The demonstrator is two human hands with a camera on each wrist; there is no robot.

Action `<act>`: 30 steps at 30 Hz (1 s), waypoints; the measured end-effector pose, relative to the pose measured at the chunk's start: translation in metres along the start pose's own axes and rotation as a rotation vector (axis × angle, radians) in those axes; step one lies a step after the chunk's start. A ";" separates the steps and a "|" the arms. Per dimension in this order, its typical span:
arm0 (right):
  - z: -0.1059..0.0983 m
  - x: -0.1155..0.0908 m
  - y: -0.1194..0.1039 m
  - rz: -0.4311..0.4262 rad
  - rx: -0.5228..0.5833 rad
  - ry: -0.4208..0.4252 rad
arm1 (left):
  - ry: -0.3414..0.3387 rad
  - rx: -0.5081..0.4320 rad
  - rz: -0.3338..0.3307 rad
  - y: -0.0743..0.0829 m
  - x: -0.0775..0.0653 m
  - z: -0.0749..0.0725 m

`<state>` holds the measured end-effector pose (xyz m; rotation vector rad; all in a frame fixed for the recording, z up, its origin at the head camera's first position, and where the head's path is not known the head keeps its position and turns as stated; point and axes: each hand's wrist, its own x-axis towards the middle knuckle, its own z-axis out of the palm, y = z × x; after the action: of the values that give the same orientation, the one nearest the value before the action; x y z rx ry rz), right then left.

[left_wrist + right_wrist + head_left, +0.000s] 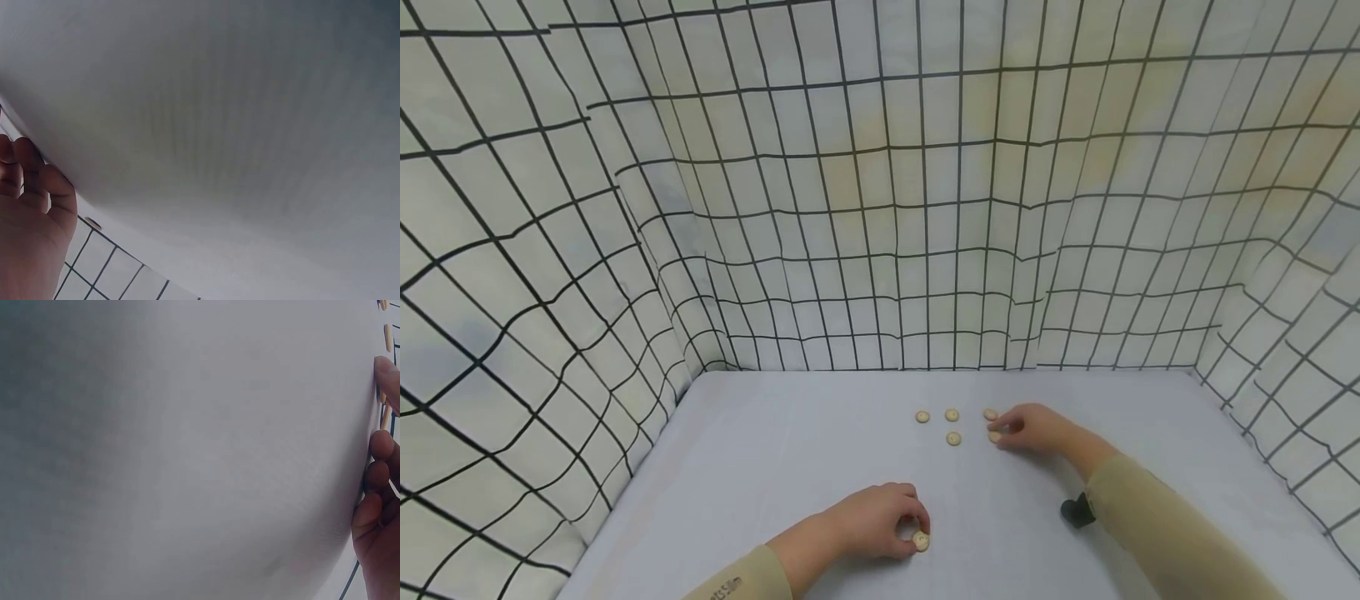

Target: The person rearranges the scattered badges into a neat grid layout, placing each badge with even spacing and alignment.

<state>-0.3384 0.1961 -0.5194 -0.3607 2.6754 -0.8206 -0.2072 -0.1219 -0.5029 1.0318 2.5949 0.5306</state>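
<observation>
My left hand (883,521) is low in the head view, pinching a small round cream button (921,542) between thumb and forefinger at the white table. In the left wrist view the left hand (37,219) shows curled fingers at the left edge; its button is hidden there. Farther off, my right hand (1037,429) has thumb and forefinger on either side of another button (995,437) and pinches it on the table. Just beyond that lies one more button (990,413). The right wrist view catches the right hand (381,506) at its right edge.
To the left of the right hand lie an upper left button (922,417), an upper middle button (952,414) and a lower button (953,438). A dark object (1078,511) sits by the right sleeve. White walls with a black grid (925,208) enclose the white table (760,442).
</observation>
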 end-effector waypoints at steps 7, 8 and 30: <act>-0.001 0.000 0.001 -0.009 0.004 0.000 | 0.034 -0.001 0.040 -0.004 0.004 -0.001; -0.001 0.000 0.001 -0.009 0.004 0.000 | 0.039 -0.003 0.043 -0.005 0.004 -0.001; -0.001 -0.003 -0.003 -0.003 0.015 0.011 | 0.109 -0.016 -0.055 -0.017 0.029 -0.020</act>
<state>-0.3358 0.1949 -0.5165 -0.3576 2.6781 -0.8459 -0.2451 -0.1174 -0.4969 0.9476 2.7003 0.6095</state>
